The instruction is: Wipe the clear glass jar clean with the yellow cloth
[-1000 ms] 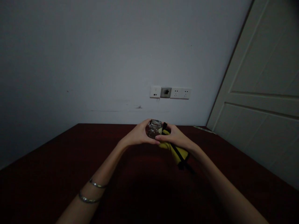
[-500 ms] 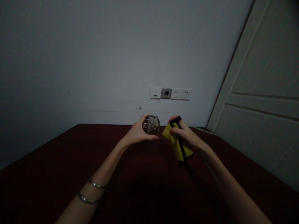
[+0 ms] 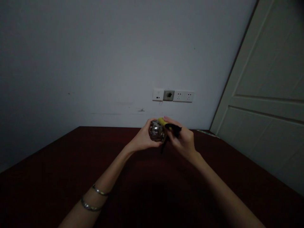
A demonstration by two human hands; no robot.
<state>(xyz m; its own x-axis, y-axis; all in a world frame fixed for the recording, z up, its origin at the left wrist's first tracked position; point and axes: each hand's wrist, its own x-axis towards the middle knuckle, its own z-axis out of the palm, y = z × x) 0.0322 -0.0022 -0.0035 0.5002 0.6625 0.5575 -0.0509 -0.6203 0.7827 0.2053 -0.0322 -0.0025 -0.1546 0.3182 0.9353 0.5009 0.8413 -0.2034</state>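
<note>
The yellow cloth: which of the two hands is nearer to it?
Right. The right hand holds the yellow cloth, pressing it on the glass object. The left hand holds the glass object, just left of the cloth.

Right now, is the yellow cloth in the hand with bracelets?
No, the right hand holds the yellow cloth; the left hand, wearing bracelets, holds the glass.

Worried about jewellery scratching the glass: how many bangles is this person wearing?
2. Both circle the left forearm: the first bangle nearer the wrist, the second bangle just behind it toward the elbow. None shows on the right forearm.
</note>
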